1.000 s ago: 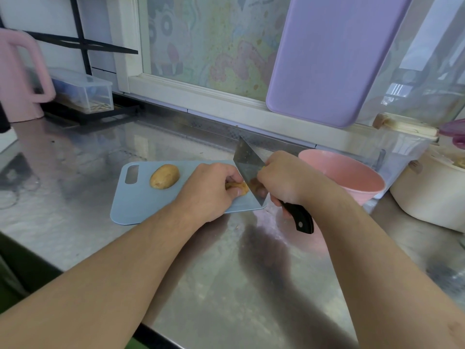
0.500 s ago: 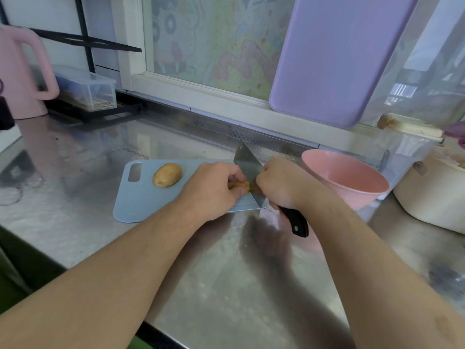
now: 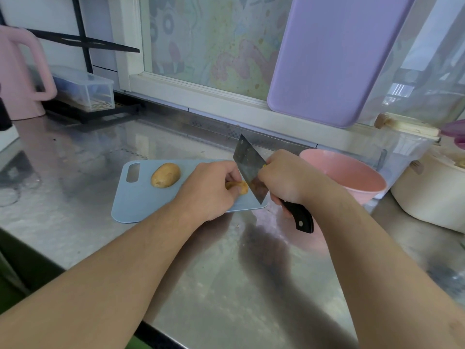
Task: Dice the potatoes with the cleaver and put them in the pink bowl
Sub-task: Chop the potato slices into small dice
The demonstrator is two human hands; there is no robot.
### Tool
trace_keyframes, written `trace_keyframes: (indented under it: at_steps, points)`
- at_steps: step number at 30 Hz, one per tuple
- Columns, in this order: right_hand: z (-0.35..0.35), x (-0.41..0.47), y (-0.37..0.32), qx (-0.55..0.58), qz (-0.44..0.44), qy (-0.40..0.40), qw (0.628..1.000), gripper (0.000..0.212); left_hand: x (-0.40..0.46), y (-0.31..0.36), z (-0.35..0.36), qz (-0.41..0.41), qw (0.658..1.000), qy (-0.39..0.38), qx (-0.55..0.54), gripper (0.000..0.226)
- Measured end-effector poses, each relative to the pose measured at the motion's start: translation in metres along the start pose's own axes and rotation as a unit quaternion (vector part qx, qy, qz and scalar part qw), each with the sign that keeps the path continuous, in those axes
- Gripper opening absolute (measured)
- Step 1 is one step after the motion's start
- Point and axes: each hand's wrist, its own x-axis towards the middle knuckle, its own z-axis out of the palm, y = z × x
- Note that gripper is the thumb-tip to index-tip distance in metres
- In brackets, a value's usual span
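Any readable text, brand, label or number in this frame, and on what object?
None can be read.
The window film carries cartoon drawings only, no legible words.
The cleaver blade shows no readable stamp.
The pink bowl, blue cutting board and purple board are plain.

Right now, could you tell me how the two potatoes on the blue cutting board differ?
The left potato lies whole and untouched, apart from both hands; the right potato is pinned by the left hand and mostly hidden. The cleaver, gripped by the right hand, meets only the right potato. Both rest on the cutting board, unpeeled.
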Motion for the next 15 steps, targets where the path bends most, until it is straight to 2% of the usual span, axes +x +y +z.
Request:
trace_keyframes:
  at_steps: [11, 15]
  points:
    - [0.004, 0.000, -0.003, -0.016, 0.014, -0.046, 0.999, 0.024, 0.001, 0.003, -0.003, -0.006, 1.000, 0.000, 0.000, 0.006]
    - [0.014, 0.007, -0.002, -0.022, 0.006, -0.017, 1.000, 0.023, 0.001, 0.003, -0.003, -0.006, 1.000, 0.000, 0.003, 0.008]
